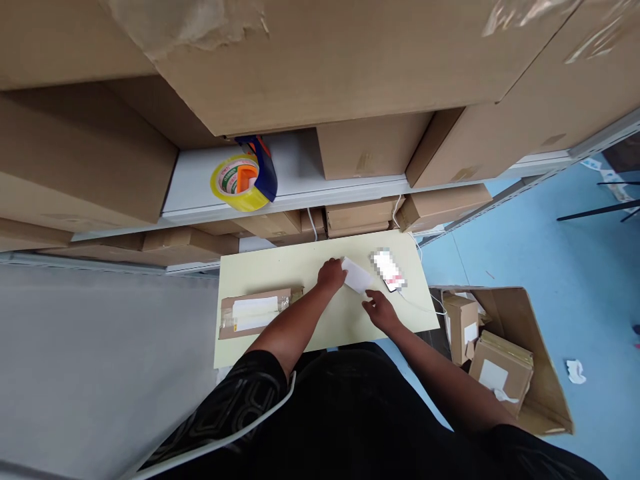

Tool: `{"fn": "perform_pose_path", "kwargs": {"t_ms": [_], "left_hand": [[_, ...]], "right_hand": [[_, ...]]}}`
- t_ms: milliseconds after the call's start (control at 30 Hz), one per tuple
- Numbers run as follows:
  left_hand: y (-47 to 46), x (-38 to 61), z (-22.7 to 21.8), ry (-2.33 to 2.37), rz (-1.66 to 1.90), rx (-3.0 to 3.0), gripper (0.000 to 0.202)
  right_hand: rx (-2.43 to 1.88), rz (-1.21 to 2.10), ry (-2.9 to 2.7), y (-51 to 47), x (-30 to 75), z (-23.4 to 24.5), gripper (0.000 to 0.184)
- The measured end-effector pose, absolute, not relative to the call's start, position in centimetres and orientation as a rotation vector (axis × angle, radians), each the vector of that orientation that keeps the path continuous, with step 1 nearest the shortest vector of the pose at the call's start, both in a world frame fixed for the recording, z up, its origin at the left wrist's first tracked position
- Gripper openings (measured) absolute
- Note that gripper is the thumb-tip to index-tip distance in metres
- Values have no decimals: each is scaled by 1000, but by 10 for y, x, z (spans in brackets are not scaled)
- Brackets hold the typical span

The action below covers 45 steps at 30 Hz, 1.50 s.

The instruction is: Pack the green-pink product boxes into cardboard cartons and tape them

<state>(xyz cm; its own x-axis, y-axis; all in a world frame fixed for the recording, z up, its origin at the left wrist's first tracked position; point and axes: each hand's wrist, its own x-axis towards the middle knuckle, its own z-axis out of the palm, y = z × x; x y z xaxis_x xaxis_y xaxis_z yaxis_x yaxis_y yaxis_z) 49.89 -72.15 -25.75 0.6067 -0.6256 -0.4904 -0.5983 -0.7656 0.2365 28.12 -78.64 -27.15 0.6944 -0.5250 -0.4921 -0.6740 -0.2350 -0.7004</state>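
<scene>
White packet (358,276) lies flat on the table (280,267), toward the table's far right corner. Its long axis is slanted: left end nearer the table's far edge, right end nearer the table's near edge, where I stand

My left hand (331,275) is at the packet's left end, knuckles up, fingers curled closed on that end. My right hand (381,311) is at the packet's near right corner, fingers loosely apart, tips at the edge; touching or just short of it, can't tell from this angle

So the packet sits between both hands. The left hand is closer and the only one with a real hold, and the packet runs right and slightly toward me from that grip. Both forearms come in over the table's near edge

Just beside the packet, on the side toward the table's right edge: a phone (389,270), screen blurred. On the table's left half: a flat cardboard parcel (255,313) with a white label, well apart from both hands

Beyond the table's far edge: a white shelf (300,167) with a yellow tape roll in a blue dispenser (245,181), and big cartons (350,60) stacked above and around it. On the floor off the table's right edge: an open carton (530,313) with small boxes (461,327) inside
</scene>
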Motion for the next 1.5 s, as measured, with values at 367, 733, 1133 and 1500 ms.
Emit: {"fn": "perform_pose_path", "kwargs": {"t_ms": [367,733,1133,1500], "left_hand": [[-708,496,-257,-1302,-790,2687,27],[-695,486,-224,-1799,-624,2485,33],[-700,470,-212,-1702,-517,2519,25],[-690,418,-221,-1828,-614,2096,24]], "right_hand": [[-1868,69,964,-781,281,-301,57],[-1784,134,1051,-784,288,-280,45],[-1598,6,1084,-778,294,-256,39],[-1411,-154,1233,-785,279,-239,37]]}}
